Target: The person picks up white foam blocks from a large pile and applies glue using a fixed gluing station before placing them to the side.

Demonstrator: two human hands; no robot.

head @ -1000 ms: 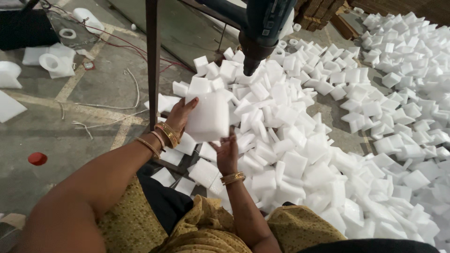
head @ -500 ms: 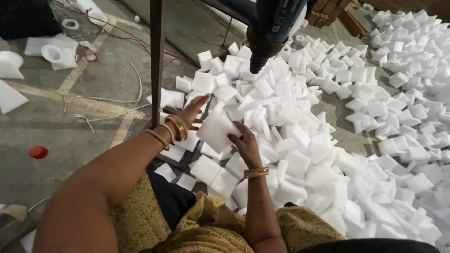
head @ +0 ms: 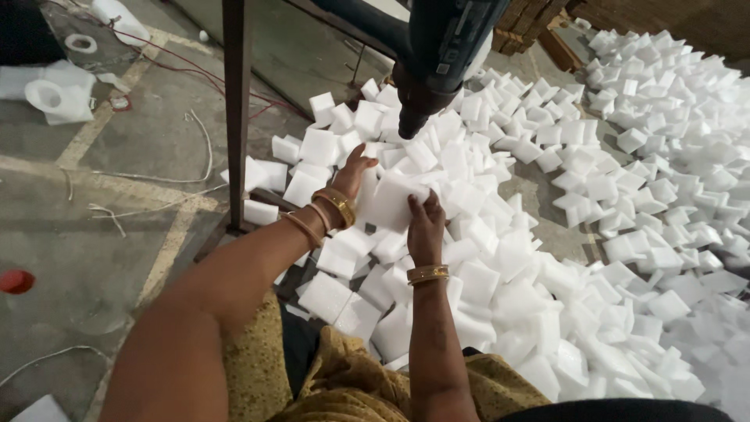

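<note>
Both my hands hold one white foam block (head: 388, 202) just below the dark tip of a drill-like machine head (head: 426, 86). My left hand (head: 353, 173) grips the block's left edge; gold bangles circle that wrist. My right hand (head: 426, 227) clasps the block's right lower side, with one bangle on the wrist. Around the block lies a large heap of similar white foam squares (head: 547, 258).
A brown metal post (head: 236, 117) stands upright left of my hands. Red and white cords (head: 180, 148) trail over the concrete floor. White foam pieces with round holes (head: 51, 94) lie at far left. A small red cap (head: 16, 281) sits at the left edge.
The block has been lowered, then brought back up nearer the machine tip. My right hand shifted from beneath it to its right side. The view has tilted slightly.
</note>
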